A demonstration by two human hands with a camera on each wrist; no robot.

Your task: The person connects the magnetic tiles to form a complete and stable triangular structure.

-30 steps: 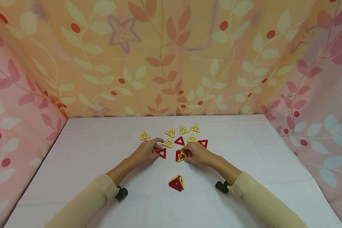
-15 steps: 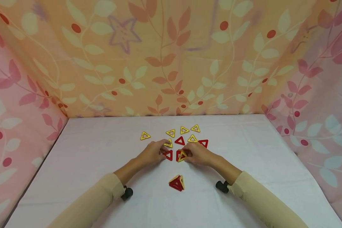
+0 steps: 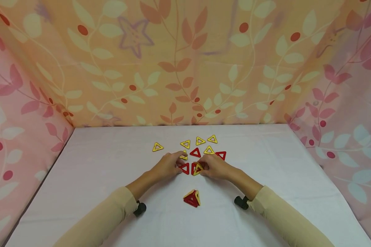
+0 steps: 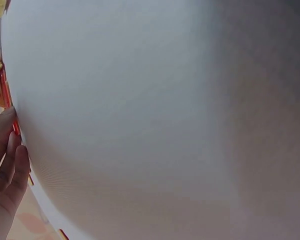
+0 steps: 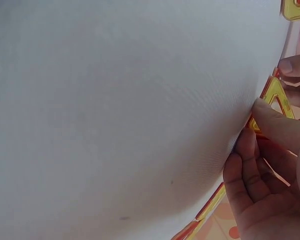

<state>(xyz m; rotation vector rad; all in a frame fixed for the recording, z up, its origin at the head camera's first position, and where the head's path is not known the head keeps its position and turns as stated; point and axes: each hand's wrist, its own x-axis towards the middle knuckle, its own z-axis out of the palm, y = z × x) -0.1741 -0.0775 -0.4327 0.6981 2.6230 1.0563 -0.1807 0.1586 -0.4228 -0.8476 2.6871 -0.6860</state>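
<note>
My left hand (image 3: 167, 165) pinches a red triangular magnetic tile (image 3: 188, 168) by its left side, close over the table. To its right, my right hand (image 3: 215, 166) holds a yellow triangular tile (image 3: 198, 174) that stands tilted against another red tile (image 3: 192, 168). A narrow gap separates the left hand's red tile from this pair in the head view. Seen from the right wrist, the thumb (image 5: 277, 122) presses the yellow tile (image 5: 289, 109). In the left wrist view the fingers (image 4: 21, 165) show at the left edge, by a red tile edge (image 4: 16, 126).
Behind the hands lie several loose yellow tiles (image 3: 200, 141) and red tiles (image 3: 195, 152); one yellow tile (image 3: 183, 157) is partly covered by the left hand. Nearer the person stands a small red and yellow pyramid (image 3: 191, 199). Patterned cloth (image 3: 185, 68) walls off the white table (image 3: 111, 144).
My left hand has moved right with its red tile, bringing it close beside the tiles at my right hand. The right hand has stayed in place.
</note>
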